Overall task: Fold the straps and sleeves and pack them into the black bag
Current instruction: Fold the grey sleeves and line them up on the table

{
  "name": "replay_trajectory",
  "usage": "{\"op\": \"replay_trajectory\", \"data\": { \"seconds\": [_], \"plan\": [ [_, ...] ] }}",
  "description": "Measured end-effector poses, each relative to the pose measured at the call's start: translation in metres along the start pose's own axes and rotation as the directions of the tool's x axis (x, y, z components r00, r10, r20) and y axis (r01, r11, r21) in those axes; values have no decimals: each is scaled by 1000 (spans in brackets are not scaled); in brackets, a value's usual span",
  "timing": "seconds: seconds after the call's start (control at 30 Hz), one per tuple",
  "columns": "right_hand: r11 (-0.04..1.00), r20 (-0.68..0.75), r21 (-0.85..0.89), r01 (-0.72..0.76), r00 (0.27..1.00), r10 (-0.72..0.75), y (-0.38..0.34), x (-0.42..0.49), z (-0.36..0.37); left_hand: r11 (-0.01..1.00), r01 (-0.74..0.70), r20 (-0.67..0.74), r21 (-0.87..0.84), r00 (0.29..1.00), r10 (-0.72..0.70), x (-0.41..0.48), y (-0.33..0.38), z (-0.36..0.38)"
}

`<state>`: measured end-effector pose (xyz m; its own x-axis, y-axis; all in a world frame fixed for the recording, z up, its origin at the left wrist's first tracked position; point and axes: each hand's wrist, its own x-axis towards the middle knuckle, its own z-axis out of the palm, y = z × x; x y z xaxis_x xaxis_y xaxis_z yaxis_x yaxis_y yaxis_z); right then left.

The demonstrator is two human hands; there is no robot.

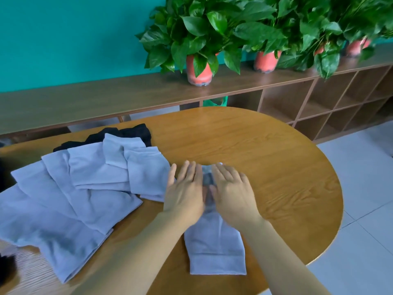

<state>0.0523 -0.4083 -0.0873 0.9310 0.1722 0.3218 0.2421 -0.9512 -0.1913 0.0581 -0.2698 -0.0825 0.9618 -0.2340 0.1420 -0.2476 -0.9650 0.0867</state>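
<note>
On the oval wooden table (276, 167) under the teal wall (63, 39), my left hand (185, 192) and right hand (231, 192) lie side by side, fingers (188, 170) straight, pressing flat on one grey sleeve (214, 248) near the middle, just right of the loose pile (74, 188). I judge the thin cloth could slide on the smooth wood and skew the fold, or my left hand could drag the pile's edge along. No label or writing is readable.
</note>
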Motion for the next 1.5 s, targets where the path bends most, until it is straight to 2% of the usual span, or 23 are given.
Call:
{"op": "replay_trajectory", "data": {
  "seconds": [0.07,0.13,0.17,0.3,0.47,0.57,0.67,0.7,0.77,0.87,1.03,1.17,1.27,1.5],
  "plan": [
    [995,219,-20,96,972,-90,-1,1,8,992,2,149,125,989,-21,-3,-1,4],
    [998,394,7,60,917,-58,9,2,9,987,1,163,163,986,-28,-7,-11,8],
    [999,430,-8,47,902,-39,15,2,10,986,-4,150,165,988,-21,-9,-16,9],
    [994,410,-98,49,912,-5,20,3,10,977,-25,160,213,987,-10,-14,-28,6],
    [992,409,-118,-38,909,84,18,0,10,957,-17,155,289,987,-30,-17,-24,0],
    [990,425,6,-144,896,128,20,-1,5,936,-27,122,351,992,-17,-25,-23,-6],
    [943,395,211,-257,905,158,22,-11,-8,982,-36,18,187,999,34,-41,-22,-7],
    [934,383,240,-263,910,158,21,-18,-12,994,-33,33,109,999,30,-47,-18,-11],
    [937,366,250,-244,920,142,13,-35,-17,999,-30,5,-23,1000,31,-61,-6,-14],
    [952,343,246,-182,935,90,-8,-56,-23,991,6,81,-131,997,5,-76,10,-10],
    [978,357,183,-102,934,30,-35,-84,-22,995,-104,45,-6,994,104,-98,14,-1],
    [995,366,22,-95,927,80,-27,-93,-11,995,-103,134,-12,986,103,-107,4,1],
    [993,374,1,-116,921,107,-20,-94,-11,994,-100,218,40,972,89,-109,-6,1],
    [985,398,25,-173,905,149,-16,-94,-17,995,-92,169,42,982,84,-117,-18,-2]
  ]
}}
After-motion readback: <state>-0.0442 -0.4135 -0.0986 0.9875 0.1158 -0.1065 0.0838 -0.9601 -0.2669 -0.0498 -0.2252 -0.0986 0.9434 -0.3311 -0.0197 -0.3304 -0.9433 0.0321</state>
